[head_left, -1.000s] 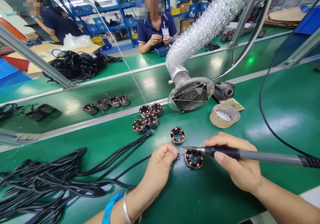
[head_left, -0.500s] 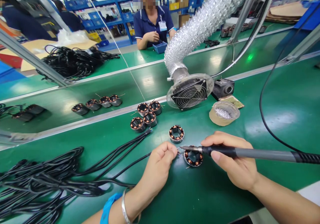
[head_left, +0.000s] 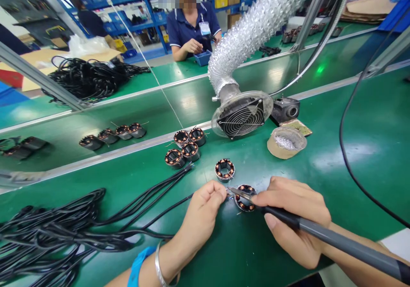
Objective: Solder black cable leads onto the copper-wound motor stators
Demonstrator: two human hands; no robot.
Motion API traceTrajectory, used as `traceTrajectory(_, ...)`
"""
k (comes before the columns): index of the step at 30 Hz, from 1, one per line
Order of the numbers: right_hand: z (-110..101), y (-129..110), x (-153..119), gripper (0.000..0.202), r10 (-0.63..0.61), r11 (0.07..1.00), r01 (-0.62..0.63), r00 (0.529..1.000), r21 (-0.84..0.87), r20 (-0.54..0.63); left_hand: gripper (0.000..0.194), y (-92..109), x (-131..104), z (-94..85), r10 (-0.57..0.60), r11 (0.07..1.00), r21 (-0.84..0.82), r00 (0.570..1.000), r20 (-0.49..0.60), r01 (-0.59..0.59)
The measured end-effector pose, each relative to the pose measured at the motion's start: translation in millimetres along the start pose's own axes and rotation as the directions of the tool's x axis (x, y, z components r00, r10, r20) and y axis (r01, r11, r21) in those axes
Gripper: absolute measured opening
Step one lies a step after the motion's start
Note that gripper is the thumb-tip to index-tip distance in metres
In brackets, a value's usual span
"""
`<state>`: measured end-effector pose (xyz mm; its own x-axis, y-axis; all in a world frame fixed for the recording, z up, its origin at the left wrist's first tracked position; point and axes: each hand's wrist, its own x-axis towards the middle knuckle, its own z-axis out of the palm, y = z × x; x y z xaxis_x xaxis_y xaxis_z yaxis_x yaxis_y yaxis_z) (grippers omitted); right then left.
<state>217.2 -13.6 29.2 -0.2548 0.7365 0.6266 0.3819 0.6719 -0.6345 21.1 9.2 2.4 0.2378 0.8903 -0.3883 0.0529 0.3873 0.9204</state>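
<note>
Pinching is what the left hand (head_left: 203, 208) is doing: thumb and forefinger closed on the stripped end of a cable (head_left: 174, 204), other fingers curled in, thin wires (head_left: 229, 196) poking out just past the fingertips. The right hand (head_left: 294, 214) is wrapped round the grip of an iron (head_left: 339, 238), held pen-style with its tip angled in right beside the left fingertips. The coil (head_left: 246, 209) sits flat on the bench (head_left: 265, 261) between the two hands, under the iron's tip end, and neither hand seems to be gripping it. Another coil (head_left: 224, 179) is just beyond the left hand, with a bunch of four (head_left: 191, 153) further out and off to its left. Cable pile (head_left: 54, 229) is left of the left hand; the pot (head_left: 282, 149) and fan (head_left: 241, 124) are out past both hands. Handling-wise, I'd guess the coil is small but dense, pretty stiff, and best taken by its outer wall, since the copper windings and loose leads look easy to snag or bend. Cable's probably light and floppy with some spring, so hold the jacket close to the bare ends. Iron: grip only, well back from the metal, which could be hot.
</note>
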Motion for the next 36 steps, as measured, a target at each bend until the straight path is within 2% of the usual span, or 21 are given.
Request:
traceTrajectory(6, -3.0, 0.2, -2.5, 0.03, 0.039, 0.997, -0.035, 0.998, 0.063, -0.058, 0.022, 0.9, -0.7, 0.2, 0.006, 1.0, 0.015, 1.0, 0.005, -0.006)
traceTrajectory(17, -2.2, 2.2, -0.4, 0.035, 0.019, 0.998, -0.015, 0.998, 0.058, -0.066, 0.019, 0.0, -1.0, -0.2, -0.001, 1.0, 0.018, 1.0, 0.015, 0.001)
traceTrajectory(23, 0.7, 9.7, 1.8, 0.037, -0.082, 0.994, 0.091, 0.989, 0.061, -0.126, 0.02, 2.3, -1.2, 0.0, -0.016, 1.0, 0.015, 0.999, 0.03, 0.015)
traceTrajectory(27, 9.4, 17.3, 6.7, 0.038, -0.039, 0.997, 0.04, 0.999, 0.07, -0.027, 0.023, 4.1, -1.1, -1.1, -0.012, 1.0, 0.01, 0.998, 0.067, 0.011)
traceTrajectory(32, 27.0, 27.0, 19.6, 0.025, -0.05, 0.997, 0.039, 0.985, 0.07, 0.162, 0.025, 1.4, 2.5, -8.6, 0.019, 1.0, 0.015, 0.988, 0.151, -0.022)
traceTrajectory(34, 31.1, 29.4, 22.4, 0.025, -0.067, 0.995, 0.051, 0.98, 0.089, 0.185, 0.026, 0.7, 4.0, -13.0, 0.038, 0.999, 0.029, 0.981, 0.19, -0.044)
traceTrajectory(36, 31.9, 29.9, 23.2, 0.026, -0.09, 0.993, 0.076, 0.984, 0.096, 0.156, 0.027, 2.4, 4.7, -17.2, 0.076, 0.992, 0.079, 0.971, 0.225, -0.096)
